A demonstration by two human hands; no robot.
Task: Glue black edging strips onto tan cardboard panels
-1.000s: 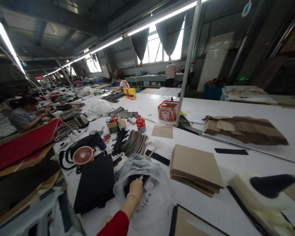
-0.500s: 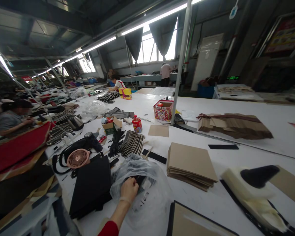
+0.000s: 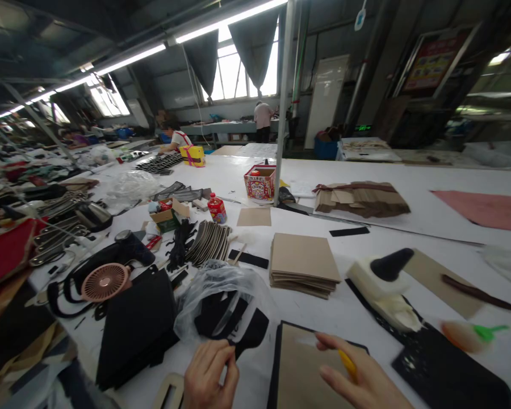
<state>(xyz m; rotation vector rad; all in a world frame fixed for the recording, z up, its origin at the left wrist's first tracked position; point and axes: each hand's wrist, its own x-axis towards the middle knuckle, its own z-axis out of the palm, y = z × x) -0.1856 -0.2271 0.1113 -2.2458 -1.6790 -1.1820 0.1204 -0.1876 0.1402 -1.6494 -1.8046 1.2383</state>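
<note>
My left hand [image 3: 210, 372] is closed, its thumb and fingertips pinched at the near edge of a flat black piece [image 3: 255, 329] by the mouth of a clear plastic bag [image 3: 196, 289]. More black pieces [image 3: 213, 312] show inside the bag. Over a tan board with a black border [image 3: 298, 369] hovers my right hand [image 3: 357, 372], thumb and index finger apart. A small yellow object [image 3: 348, 364] is tucked in this hand; its kind is mostly hidden. Left of my left hand lies a beige slotted frame [image 3: 169, 393].
A stack of tan boards [image 3: 304, 261] stands beyond the bag. To the right are a cream container with a black nozzle [image 3: 378, 278] and a blurred orange-and-green item [image 3: 468, 335]. A black stack [image 3: 138, 329] and pink fan [image 3: 105, 282] sit left. A metal post [image 3: 284, 108] rises mid-table.
My left hand has come out of the bag toward me, with a black piece at its fingertips. My right hand has entered view with the yellow object. The view has turned right.
</note>
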